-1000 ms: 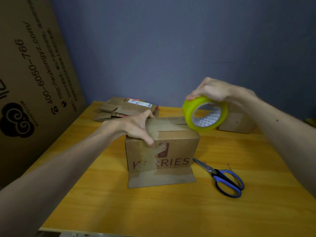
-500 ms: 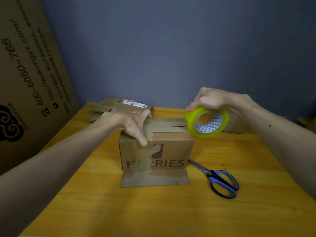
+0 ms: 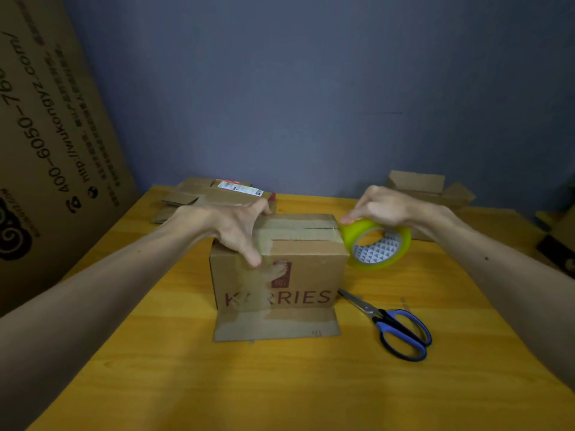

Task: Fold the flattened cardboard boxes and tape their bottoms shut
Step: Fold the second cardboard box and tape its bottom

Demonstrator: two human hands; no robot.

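Since half a second ago: your roll of tape has dropped from above the box's top to just past its right upper edge. Left hand unmoved.

Step in hand: taping the bottom seam of the box, which stands bottom-up near the middle of the table, one loose flap lying flat towards you. A strip appears to run along the top seam; the far slit near the right edge looks uncovered.

Left hand: fingers spread over the top left corner, thumb down on the front face, pressing, not gripping. Right hand: fingers curled over the roll from above, holding it firmly, roll on edge beside the box's right side.

Next move, as judged: carry the tape down the right side, press it on, then cut. That needs a free hand for the scissors, lying closed just right of the box, within reach.

Around: flattened boxes stacked behind your left hand; a folded box behind your right; a large cardboard sheet leaning at left. Nothing blocks the roll's path.
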